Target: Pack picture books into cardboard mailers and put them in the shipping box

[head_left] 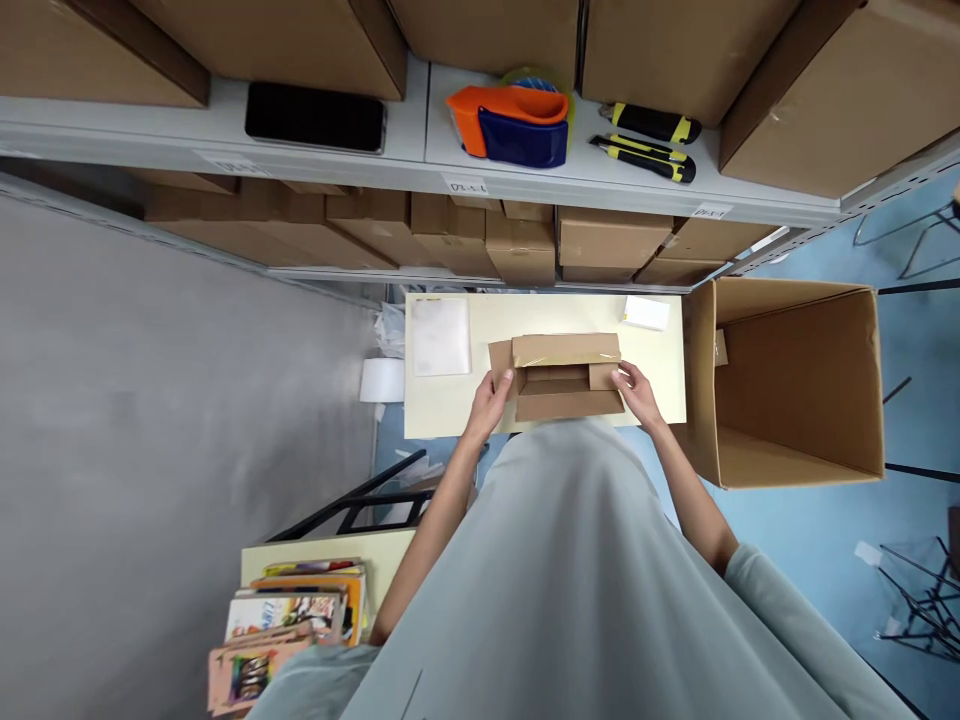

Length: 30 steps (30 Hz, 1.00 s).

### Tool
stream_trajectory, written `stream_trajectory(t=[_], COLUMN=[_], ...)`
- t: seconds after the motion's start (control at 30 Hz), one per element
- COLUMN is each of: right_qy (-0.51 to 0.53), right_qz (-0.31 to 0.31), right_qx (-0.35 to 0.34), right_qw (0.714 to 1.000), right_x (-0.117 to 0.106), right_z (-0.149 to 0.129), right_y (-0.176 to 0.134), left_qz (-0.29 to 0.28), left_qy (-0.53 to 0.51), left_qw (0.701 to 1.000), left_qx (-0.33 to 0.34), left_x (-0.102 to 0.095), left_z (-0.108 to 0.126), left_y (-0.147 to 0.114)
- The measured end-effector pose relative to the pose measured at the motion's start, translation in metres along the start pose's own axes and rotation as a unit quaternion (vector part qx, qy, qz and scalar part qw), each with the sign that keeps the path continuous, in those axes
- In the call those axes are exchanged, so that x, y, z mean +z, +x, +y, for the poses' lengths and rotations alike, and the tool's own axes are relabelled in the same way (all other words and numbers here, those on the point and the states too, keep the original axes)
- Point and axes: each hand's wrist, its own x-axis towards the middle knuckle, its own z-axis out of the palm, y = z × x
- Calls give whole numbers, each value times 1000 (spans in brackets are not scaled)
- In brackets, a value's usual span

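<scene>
A small cardboard box [568, 403] with its flaps up stands at the front edge of the pale table [487, 310]. Clear tape runs along its far flap. My left hand [489, 402] pinches the flap at the box's left side. At the right end, my right hand [636, 391] grips the box's other side flap between thumb and fingers. The inside looks bare where I can see it. Behind my right hand lies a small white box [646, 313], and a flat white packet [441, 337] lies at the table's left.
A large open carton [799, 390] stands right of the table. The shelf [405, 130] ahead bears a phone [315, 117], an orange and blue tape dispenser [517, 125], box cutters [649, 150] and several cartons. Books [292, 620] are stacked at lower left.
</scene>
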Motion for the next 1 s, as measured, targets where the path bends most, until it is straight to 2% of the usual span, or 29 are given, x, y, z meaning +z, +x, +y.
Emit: stream_trajectory(t=[0.13,0.2,0.27,0.37,0.43,0.5,0.57,0.73,0.83,1.0], right_qy=[-59,-114,-179,-268,-302,-318,-338,-436,-468,-481], right_qz=[32,36,31,30,30,25,20,9,14,38], right_qx=[2,-16,-33,-57,-81,-112,-129,-111,-115,-100], right_qw=[998,993,983,961,949,941,932,893,876,870], right_x=[7,9,13,18,20,21,21,23,32,56], right_z=[-3,-10,-17,-27,-32,-36,-42,-66,-78,-81], right_y=[14,21,25,24,21,18,19,42,62,86], left_qz=[14,42,91,144,126,86,53,14,-14,-42], left_qy=[-37,-31,23,135,186,222,260,340,335,266], left_qw=[999,999,995,971,957,950,941,920,923,946], left_qx=[-5,-1,36,139,184,203,208,193,189,182], left_x=[4,4,2,0,1,3,6,12,17,28], left_z=[-3,0,7,19,23,22,16,-11,-26,-37], left_y=[11,15,15,7,0,-3,-3,2,6,15])
